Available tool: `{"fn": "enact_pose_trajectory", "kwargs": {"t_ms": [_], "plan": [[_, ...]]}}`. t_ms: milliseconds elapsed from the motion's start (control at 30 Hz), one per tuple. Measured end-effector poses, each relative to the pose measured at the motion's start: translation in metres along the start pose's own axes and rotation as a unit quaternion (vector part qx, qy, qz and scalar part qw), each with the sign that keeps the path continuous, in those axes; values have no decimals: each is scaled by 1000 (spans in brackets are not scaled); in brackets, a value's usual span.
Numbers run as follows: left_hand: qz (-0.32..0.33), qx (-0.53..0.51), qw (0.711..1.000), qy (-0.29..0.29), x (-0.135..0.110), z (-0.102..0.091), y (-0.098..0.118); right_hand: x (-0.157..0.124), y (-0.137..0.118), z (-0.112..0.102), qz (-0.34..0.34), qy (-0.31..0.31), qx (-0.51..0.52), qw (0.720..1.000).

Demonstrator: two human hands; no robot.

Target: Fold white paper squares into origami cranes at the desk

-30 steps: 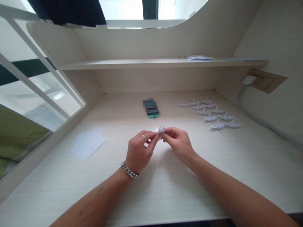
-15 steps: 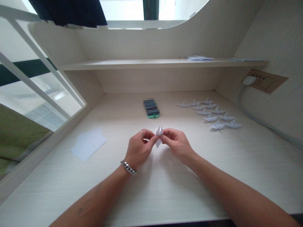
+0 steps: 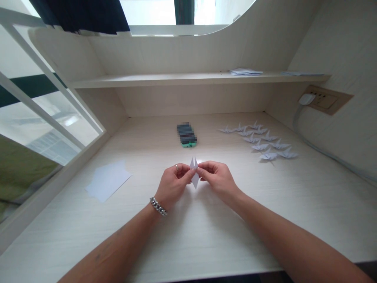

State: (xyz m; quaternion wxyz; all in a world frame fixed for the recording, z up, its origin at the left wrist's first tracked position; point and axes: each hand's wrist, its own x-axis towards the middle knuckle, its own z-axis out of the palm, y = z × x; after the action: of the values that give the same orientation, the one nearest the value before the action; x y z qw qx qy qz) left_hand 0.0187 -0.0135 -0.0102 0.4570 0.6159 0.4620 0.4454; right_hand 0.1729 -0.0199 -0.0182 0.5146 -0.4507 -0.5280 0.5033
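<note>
Currently, my left hand (image 3: 173,182) and right hand (image 3: 220,177) pinch a folded white paper diamond (image 3: 195,181); uneven tugging could tear it.

Passable from left hand (image 3: 173,181) and right hand (image 3: 219,177) toward eleven o'clock, over pale wood-grain tabletop (image 3: 147,137), between flat white paper sheets (image 3: 108,180) at nine and a dark, green-ended oblong block (image 3: 186,134) at twelve. Overhung farther back at twelve by a long pale wooden shelf (image 3: 176,81). Obstructed at two by clustered small white folded-paper cranes (image 3: 260,146). Open at three, as far as a grey cable (image 3: 331,157), and at six, between bare forearms (image 3: 273,220).
</note>
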Motion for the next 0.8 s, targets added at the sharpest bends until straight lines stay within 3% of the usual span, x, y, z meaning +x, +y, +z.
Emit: {"fn": "enact_pose_trajectory", "kwargs": {"t_ms": [367,800], "plan": [[9,-5,1000,18,-2,1,-1,-3,1,2,-41,-4,-2,999],[61,121,991,23,-9,5,-3,-2,6,1,-31,3,-13,999]]}}
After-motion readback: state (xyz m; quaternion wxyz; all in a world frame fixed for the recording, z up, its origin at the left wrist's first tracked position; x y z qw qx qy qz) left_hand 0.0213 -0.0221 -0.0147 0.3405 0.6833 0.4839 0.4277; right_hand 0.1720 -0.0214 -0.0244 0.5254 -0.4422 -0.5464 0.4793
